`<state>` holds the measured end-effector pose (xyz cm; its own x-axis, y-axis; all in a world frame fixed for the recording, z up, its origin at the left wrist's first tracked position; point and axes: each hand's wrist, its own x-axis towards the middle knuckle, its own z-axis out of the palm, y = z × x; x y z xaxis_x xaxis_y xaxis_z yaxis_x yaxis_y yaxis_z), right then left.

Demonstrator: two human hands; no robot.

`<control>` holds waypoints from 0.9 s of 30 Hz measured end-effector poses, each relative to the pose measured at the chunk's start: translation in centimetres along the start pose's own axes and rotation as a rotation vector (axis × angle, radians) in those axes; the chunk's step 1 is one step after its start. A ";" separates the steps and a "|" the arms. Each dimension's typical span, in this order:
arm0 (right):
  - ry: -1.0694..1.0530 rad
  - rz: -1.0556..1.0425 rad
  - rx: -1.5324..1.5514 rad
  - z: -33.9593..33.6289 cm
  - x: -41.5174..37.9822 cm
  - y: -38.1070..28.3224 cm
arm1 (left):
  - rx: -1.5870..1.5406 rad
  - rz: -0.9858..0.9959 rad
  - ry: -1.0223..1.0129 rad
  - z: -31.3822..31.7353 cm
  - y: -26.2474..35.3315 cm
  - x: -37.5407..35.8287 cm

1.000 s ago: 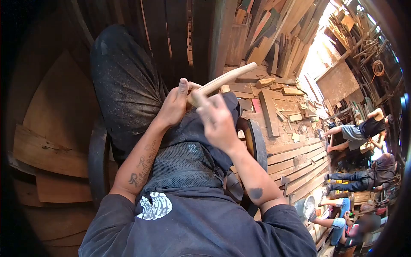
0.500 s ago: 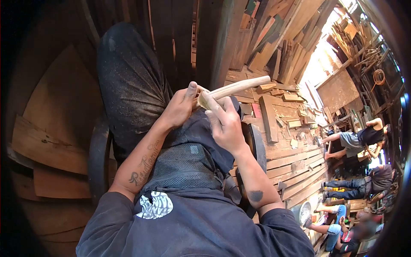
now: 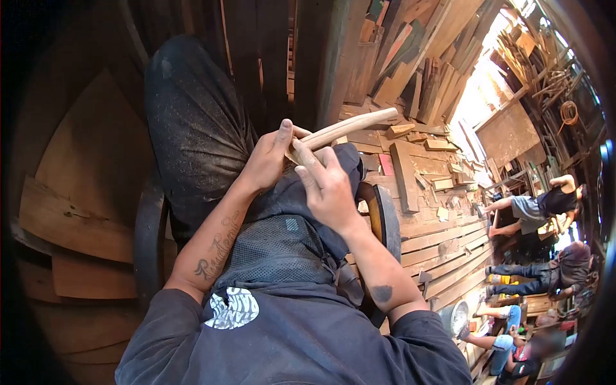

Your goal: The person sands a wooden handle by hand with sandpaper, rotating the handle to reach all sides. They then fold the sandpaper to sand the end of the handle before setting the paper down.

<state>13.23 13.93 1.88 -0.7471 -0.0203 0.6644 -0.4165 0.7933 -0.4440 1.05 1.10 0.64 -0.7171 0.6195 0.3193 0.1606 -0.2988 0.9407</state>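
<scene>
Floor planks (image 3: 443, 240) strewn with offcuts | wooden handle (image 3: 343, 126) over lap, slanting up-right; looks light, stiff, smooth, best gripped at near end | 2 hands together: left hand (image 3: 266, 160) clamped on near end, right hand (image 3: 330, 186) fingers pressing it.

Little here can be read.

A script tattoo (image 3: 215, 249) runs along the left forearm, below the left hand's grip on the stick; its letters are too blurred to make out. A white print (image 3: 232, 308) sits on the dark shirt, lower still and nearer the camera; its lettering cannot be read. The right forearm bears a dark blot (image 3: 383, 293), not writing.
</scene>
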 end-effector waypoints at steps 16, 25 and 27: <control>0.007 0.037 -0.017 -2.5 0.7 0.8 | 0.163 0.027 -0.091 -1.1 -0.7 0.1; 0.045 0.031 -0.116 -2.9 0.7 2.5 | 0.272 0.121 -0.074 -0.3 -0.3 -0.2; -0.047 0.094 0.141 -0.7 -0.3 0.8 | 0.274 0.126 -0.077 -0.6 -0.3 -0.1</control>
<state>13.50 15.03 1.76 -0.8082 0.0191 0.5886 -0.4094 0.7002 -0.5849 0.66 0.62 0.27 -0.6283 0.6462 0.4332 0.4293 -0.1764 0.8858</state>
